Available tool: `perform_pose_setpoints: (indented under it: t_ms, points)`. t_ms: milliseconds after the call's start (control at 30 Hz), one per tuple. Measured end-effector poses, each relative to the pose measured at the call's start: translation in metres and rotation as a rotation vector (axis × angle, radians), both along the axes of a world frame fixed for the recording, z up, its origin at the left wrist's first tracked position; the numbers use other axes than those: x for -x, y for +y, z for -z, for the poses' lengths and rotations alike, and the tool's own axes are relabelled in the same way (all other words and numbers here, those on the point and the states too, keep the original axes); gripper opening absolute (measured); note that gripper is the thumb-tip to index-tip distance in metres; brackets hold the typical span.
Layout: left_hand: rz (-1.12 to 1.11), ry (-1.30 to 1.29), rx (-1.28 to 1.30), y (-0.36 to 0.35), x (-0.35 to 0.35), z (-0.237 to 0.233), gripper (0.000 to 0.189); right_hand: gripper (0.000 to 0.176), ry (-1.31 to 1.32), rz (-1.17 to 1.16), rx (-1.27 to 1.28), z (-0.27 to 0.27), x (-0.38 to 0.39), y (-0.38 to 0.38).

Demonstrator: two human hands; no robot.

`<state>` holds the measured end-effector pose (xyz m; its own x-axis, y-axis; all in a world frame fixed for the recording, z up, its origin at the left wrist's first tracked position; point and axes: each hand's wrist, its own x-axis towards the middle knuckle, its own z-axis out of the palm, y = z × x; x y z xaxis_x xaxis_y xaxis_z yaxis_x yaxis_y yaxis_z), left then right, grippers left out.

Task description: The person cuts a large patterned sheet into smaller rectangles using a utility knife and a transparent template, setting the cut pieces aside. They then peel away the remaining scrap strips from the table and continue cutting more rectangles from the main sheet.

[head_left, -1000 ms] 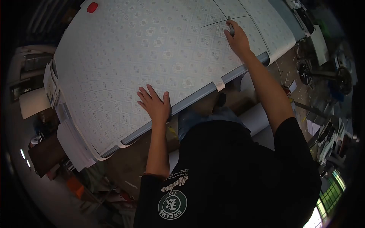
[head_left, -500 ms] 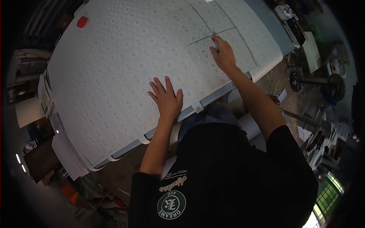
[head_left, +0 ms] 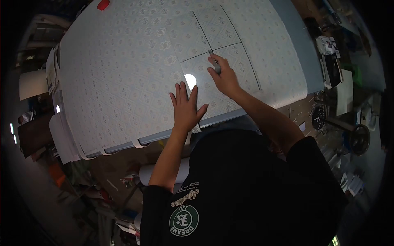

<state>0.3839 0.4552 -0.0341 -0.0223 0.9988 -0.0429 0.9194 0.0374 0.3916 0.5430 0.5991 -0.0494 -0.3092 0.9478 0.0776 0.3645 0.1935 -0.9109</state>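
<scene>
My right hand (head_left: 225, 78) is closed around a slim grey utility knife (head_left: 217, 67). The knife's tip is at the crossing of two dark lines (head_left: 211, 51) on a pale patterned sheet (head_left: 123, 82). A longer, slightly curved dark line (head_left: 251, 63) runs to the right of my hand. My left hand (head_left: 188, 110) lies flat on the sheet with its fingers spread, near the table's front edge. Just beyond its fingertips is a bright white patch (head_left: 190, 80), which looks like reflected light.
A red round object (head_left: 103, 5) sits at the sheet's far left. The blue-grey table edge (head_left: 303, 49) shows on the right. Papers (head_left: 63, 139) hang at the left side. A round-seated stool (head_left: 360, 138) and scraps stand on the right.
My view has shifted, so the table and lines appear moved. The knife stays by the line crossing. My left thumb has spread outward, and the bright patch has appeared by its fingertips.
</scene>
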Motion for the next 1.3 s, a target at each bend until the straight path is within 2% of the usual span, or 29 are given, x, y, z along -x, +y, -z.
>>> perform_pose_setpoints:
  t_ms: [33,100,133,200,233,300,367,433,500,600,733,800,900,1033,1100,1233,1300]
  points:
    - [-0.037,-0.001,0.010,-0.001,-0.003,0.000,0.082,0.041,0.014,-0.013,-0.001,-0.004,-0.010,0.004]
    - [-0.082,0.014,-0.011,-0.007,-0.012,0.006,0.082,0.041,0.255,-0.181,0.291,-0.004,-0.044,0.016]
    - [-0.117,0.016,-0.028,-0.008,-0.017,0.008,0.083,0.041,0.260,-0.196,0.293,-0.001,-0.063,0.021]
    - [-0.131,0.019,-0.014,-0.006,-0.017,0.006,0.084,0.052,-0.012,-0.210,-0.106,0.010,-0.102,0.023]
    - [-0.131,0.017,-0.007,-0.008,-0.017,0.004,0.085,0.052,-0.006,-0.218,-0.098,0.012,-0.120,0.022]
    - [-0.130,0.013,0.005,-0.013,-0.017,0.004,0.086,0.060,-0.270,-0.225,-0.264,0.009,-0.146,0.019]
    - [-0.115,0.009,0.002,-0.013,-0.013,0.005,0.086,0.067,-0.294,-0.247,-0.194,-0.007,-0.154,0.005]
    - [-0.102,-0.026,-0.004,-0.018,-0.011,0.005,0.084,0.074,-0.325,-0.264,-0.119,-0.012,-0.157,-0.012]
    - [-0.091,-0.056,-0.009,-0.024,-0.006,0.006,0.081,0.088,-0.311,-0.291,-0.068,-0.008,-0.156,-0.028]
    - [-0.069,-0.061,-0.022,-0.028,-0.004,0.009,0.076,0.095,-0.424,-0.259,-0.027,-0.009,-0.149,-0.043]
    - [-0.097,-0.014,-0.046,-0.033,-0.014,0.014,0.069,0.097,-0.519,-0.215,-0.063,-0.006,-0.144,-0.056]
    - [-0.106,-0.010,-0.065,-0.035,-0.017,0.020,0.071,0.103,-0.499,-0.176,-0.224,-0.002,-0.140,-0.059]
    - [-0.118,-0.020,-0.087,-0.037,-0.022,0.010,0.076,0.103,-0.418,-0.154,-0.182,-0.001,-0.138,-0.061]
    - [-0.108,-0.027,-0.126,-0.037,-0.021,0.012,0.084,0.102,-0.496,-0.173,-0.272,0.000,-0.137,-0.063]
    - [-0.111,-0.036,-0.134,-0.038,-0.020,0.016,0.084,0.106,-0.474,-0.135,-0.201,-0.002,-0.135,-0.066]
    - [-0.130,0.013,-0.116,-0.038,-0.022,0.014,0.082,0.108,-0.506,-0.091,-0.260,-0.001,-0.130,-0.071]
    - [-0.129,0.009,-0.126,-0.037,-0.022,0.016,0.082,0.108,-0.443,-0.082,-0.236,0.002,-0.131,-0.069]
